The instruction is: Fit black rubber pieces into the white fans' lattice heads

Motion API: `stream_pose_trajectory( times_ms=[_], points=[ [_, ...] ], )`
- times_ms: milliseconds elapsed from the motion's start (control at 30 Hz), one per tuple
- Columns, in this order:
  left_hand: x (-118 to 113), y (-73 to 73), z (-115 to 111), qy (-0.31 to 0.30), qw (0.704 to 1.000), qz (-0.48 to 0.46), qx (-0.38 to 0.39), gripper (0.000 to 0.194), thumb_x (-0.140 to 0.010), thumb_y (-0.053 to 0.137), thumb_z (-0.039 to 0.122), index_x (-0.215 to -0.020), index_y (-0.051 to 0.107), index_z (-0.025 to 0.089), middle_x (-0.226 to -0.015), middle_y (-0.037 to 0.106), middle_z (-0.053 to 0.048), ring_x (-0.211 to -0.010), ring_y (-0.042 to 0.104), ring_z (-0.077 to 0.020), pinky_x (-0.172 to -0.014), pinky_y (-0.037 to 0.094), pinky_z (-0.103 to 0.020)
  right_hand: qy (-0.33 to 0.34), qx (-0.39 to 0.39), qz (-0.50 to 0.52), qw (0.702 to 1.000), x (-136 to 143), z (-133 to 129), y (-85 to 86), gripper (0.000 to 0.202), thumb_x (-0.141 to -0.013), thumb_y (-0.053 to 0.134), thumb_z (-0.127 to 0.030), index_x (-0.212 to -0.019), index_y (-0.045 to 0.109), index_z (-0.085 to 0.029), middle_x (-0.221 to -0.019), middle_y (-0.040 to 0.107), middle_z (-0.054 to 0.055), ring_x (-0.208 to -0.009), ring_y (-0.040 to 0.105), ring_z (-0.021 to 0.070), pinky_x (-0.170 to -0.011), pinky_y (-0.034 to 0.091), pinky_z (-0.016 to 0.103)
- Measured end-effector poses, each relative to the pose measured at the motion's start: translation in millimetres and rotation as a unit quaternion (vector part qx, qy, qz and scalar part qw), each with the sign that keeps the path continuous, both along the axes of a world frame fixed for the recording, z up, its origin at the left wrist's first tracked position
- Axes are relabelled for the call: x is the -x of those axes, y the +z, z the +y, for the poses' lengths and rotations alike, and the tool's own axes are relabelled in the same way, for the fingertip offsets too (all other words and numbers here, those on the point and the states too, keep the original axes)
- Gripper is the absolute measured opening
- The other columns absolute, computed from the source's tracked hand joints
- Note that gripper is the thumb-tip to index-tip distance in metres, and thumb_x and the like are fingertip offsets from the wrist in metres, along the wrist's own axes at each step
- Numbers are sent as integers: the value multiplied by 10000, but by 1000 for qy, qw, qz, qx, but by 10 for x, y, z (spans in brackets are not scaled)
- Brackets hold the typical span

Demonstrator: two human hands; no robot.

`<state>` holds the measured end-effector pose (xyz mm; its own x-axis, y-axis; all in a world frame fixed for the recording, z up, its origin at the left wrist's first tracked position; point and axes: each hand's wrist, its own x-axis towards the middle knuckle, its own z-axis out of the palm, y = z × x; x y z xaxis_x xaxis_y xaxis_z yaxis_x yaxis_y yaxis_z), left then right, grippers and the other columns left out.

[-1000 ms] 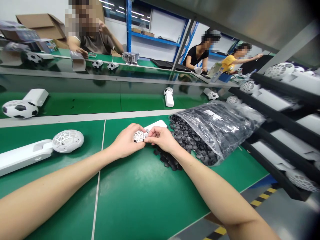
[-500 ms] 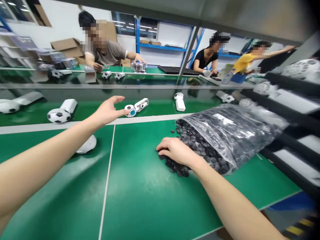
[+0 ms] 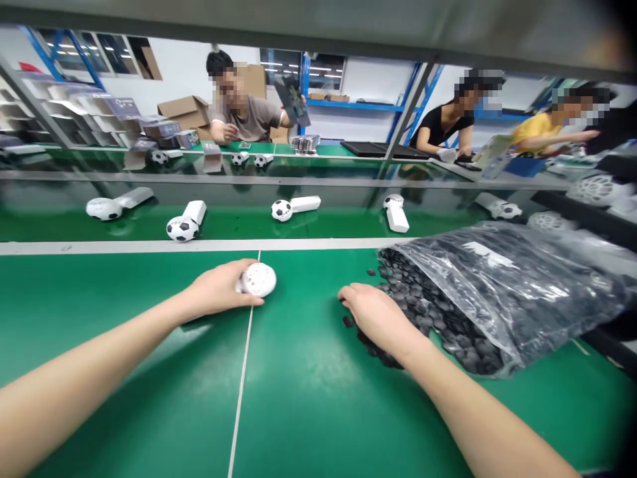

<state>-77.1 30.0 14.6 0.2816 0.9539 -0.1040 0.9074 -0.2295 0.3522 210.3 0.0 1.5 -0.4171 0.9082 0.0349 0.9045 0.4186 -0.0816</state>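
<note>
My left hand [image 3: 221,287] is closed around a white round fan head [image 3: 259,279], held just above the green worktop near its white line. The head's visible face is white with small holes and bears no black patches; the rest of it is hidden in the hand. At the edge of a heap of small black flat pieces [image 3: 413,289] is my right hand [image 3: 375,317], its fingers bent together. What lies between its fingertips is hidden. The heap spills from a clear plastic bag [image 3: 522,285], and a loose black piece [image 3: 348,321] lies beside the fingers.
Along the green belt [image 3: 343,222] behind the white strip lie several white fans with football heads, including one in the middle [image 3: 282,210]. Black racks [image 3: 612,156] with white parts stand at the right. Three people work opposite, near stacked boxes [image 3: 109,113].
My left hand has left the football fan on the belt, come back over the worktop and taken the white fan head. My right hand stays at the black pieces. The view has turned left.
</note>
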Motion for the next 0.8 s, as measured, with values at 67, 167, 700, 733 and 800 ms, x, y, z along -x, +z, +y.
stream_pose_trajectory(
  times_ms=[67,167,700,733,800],
  points=[
    [-349,-16,19,-42,999,-19,-21,768,-600,587,607,-1248,408,236,-1229,523,-81,-1088,501,-298,-861,416,-382,-9,9,91,996,-46,19,3,144,-836,459,-140,-824,596,-182,-795,624,47,-735,568,167,-634,383,255],
    [-760,-51,54,-92,994,-48,-27,760,-638,576,569,-1291,360,245,-1251,483,-87,-1052,521,-288,-828,431,-382,-14,7,254,967,-87,33,4,94,-815,521,-189,-795,612,-202,-793,637,13,-738,572,147,-682,412,252],
    [-1030,-118,116,-127,986,-98,-34,674,-665,575,546,-1250,397,264,-1203,504,-61,-1045,519,-262,-878,406,-379,-3,-25,426,904,60,75,-141,116,-689,668,-208,-739,564,-190,-998,532,33,-987,512,165,-870,406,326],
    [-1034,-119,122,-125,986,-101,-32,673,-657,588,534,-1244,400,265,-1199,506,-59,-1042,520,-260,-876,408,-376,-18,-14,432,901,54,92,-148,171,-669,683,-218,-770,548,-190,-1056,527,43,-1015,503,173,-869,409,333],
    [-1042,-119,130,-123,986,-106,-26,658,-648,603,512,-1229,412,269,-1190,513,-56,-1036,523,-256,-872,411,-368,-60,27,446,893,43,131,-167,293,-632,707,-246,-845,513,-195,-1148,509,64,-1052,494,190,-859,421,352]
  ],
)
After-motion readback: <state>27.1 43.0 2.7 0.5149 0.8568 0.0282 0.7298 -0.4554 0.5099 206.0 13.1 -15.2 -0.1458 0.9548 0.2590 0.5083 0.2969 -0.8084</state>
